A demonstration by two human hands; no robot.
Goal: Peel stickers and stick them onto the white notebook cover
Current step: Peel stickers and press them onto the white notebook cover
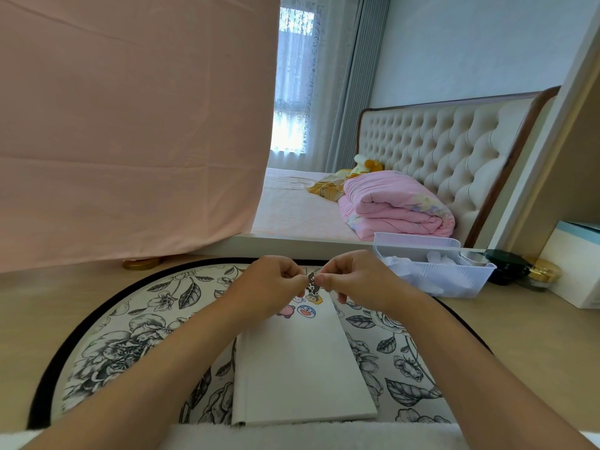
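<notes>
Two hands meet over far end of notebook (302, 368). Your left hand (276, 284) and right hand (354, 280) both pinch small dark sticker (311, 282) at fingertips, other fingers curled. Cannot tell whether sticker touches cover. Notebook lies closed on floral mat (130, 336), spine at your left. Placed stickers (306, 310) sit on cover just below your hands. Plastic bin (454, 280) near right hand.

two hands (274, 282) (352, 280), one white notebook (302, 368), one held sticker (311, 282), one basket (461, 282), one mat (130, 336)
</notes>
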